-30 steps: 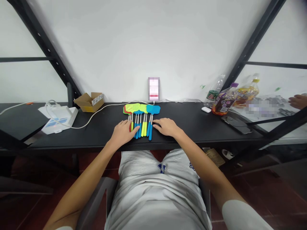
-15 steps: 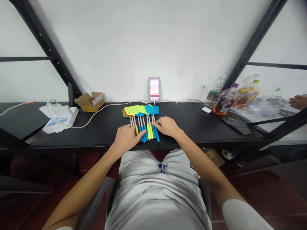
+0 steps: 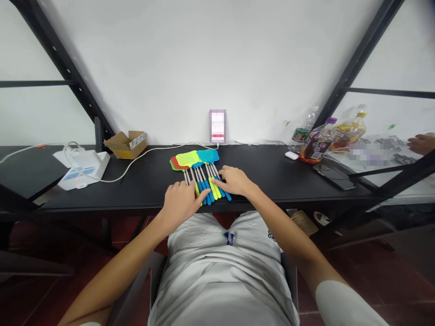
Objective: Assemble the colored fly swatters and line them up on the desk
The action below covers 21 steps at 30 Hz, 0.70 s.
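Note:
A row of fly swatters lies fanned out on the black desk, with red, green, yellow-green (image 3: 187, 159) and blue heads (image 3: 208, 156) overlapping. Their thin metal shafts lead down to coloured grips, tilted to the lower right. My left hand (image 3: 181, 200) lies over the leftmost grips, its thumb across the blue ones; the handles under its palm are hidden. On the other side, my right hand (image 3: 235, 180) closes round the rightmost grips, thumb on a yellow-green handle and forefinger beyond the blue ones.
A phone (image 3: 218, 126) leans on the wall behind the swatters, with a white cable. An open cardboard box (image 3: 126, 146) and a white device (image 3: 83, 170) stand left. Bottles (image 3: 317, 141), a white case (image 3: 291, 155) and a dark phone (image 3: 333, 176) are right. Another person's hand (image 3: 421, 144) shows far right.
The swatters' grips have swung right and towards me, while their heads have slid slightly left. My left hand has moved right and nearer; my right thumb now reaches over the handles.

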Each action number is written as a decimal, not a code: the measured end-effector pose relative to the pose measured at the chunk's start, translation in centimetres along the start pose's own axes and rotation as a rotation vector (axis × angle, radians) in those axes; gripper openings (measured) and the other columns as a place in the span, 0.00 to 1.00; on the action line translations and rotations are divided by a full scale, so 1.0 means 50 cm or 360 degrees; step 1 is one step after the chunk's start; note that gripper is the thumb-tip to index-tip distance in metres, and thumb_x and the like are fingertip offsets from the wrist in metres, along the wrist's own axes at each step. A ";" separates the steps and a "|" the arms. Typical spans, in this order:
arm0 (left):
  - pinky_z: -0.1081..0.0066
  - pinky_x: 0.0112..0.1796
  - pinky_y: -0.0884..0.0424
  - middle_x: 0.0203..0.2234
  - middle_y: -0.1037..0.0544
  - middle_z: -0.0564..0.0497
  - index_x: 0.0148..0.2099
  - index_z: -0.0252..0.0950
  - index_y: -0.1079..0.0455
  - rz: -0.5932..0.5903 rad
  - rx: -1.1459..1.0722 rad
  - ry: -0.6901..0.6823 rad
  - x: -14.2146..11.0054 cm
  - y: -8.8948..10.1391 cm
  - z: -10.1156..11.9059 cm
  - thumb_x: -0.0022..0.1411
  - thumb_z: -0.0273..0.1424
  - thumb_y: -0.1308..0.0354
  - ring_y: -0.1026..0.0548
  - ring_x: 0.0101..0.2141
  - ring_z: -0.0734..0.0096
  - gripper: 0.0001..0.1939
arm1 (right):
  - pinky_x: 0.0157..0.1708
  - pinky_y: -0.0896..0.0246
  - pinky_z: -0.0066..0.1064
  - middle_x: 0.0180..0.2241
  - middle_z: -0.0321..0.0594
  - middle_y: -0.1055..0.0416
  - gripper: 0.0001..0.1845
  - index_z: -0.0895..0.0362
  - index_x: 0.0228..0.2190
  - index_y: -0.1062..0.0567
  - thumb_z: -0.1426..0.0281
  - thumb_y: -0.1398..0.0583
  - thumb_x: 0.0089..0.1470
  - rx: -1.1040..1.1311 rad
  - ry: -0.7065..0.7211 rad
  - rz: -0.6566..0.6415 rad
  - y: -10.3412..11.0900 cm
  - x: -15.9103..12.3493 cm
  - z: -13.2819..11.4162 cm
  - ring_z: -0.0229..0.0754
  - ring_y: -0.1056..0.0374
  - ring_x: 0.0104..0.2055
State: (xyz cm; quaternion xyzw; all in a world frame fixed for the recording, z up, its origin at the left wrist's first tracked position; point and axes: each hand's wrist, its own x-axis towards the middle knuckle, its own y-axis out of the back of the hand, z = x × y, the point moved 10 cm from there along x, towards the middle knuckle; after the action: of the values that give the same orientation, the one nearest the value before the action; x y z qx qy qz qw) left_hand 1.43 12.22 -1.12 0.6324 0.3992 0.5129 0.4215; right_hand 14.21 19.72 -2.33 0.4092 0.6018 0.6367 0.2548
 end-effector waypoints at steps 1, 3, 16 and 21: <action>0.59 0.38 0.33 0.35 0.21 0.36 0.42 0.33 0.26 0.0000 0.0017 0.0001 -0.003 0.001 0.001 0.69 0.56 0.61 0.23 0.39 0.46 0.34 | 0.36 0.41 0.32 0.43 0.47 0.28 0.27 0.57 0.40 0.25 0.49 0.50 0.65 0.0017 0.0025 -0.0010 -0.001 -0.002 -0.005 0.46 0.28 0.39; 0.59 0.38 0.33 0.35 0.21 0.35 0.42 0.32 0.26 0.0000 0.0045 -0.0002 -0.007 0.002 0.002 0.68 0.56 0.62 0.23 0.39 0.45 0.35 | 0.36 0.40 0.32 0.44 0.46 0.30 0.26 0.57 0.42 0.26 0.48 0.49 0.64 0.0045 0.0067 -0.0019 -0.002 -0.007 -0.019 0.46 0.28 0.39; 0.59 0.37 0.30 0.34 0.20 0.35 0.50 0.31 0.29 -0.0023 -0.0144 0.0161 0.006 0.007 -0.027 0.69 0.55 0.65 0.21 0.39 0.43 0.36 | 0.45 0.32 0.49 0.52 0.59 0.36 0.34 0.64 0.52 0.32 0.49 0.45 0.56 0.0075 -0.0068 -0.0178 -0.023 0.038 -0.092 0.63 0.33 0.51; 0.56 0.37 0.30 0.36 0.19 0.33 0.60 0.30 0.35 -0.0126 -0.0216 0.0348 0.018 0.006 -0.079 0.69 0.54 0.70 0.20 0.39 0.39 0.39 | 0.51 0.34 0.49 0.56 0.63 0.38 0.44 0.67 0.57 0.36 0.51 0.37 0.46 0.0106 -0.0178 -0.0333 -0.036 0.100 -0.132 0.64 0.37 0.55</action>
State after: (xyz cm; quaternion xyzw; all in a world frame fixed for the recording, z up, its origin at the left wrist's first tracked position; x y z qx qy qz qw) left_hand -2.29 13.47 -0.08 0.5264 0.4319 0.5876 0.4372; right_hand 5.75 20.40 -2.62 0.3872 0.6469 0.5625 0.3394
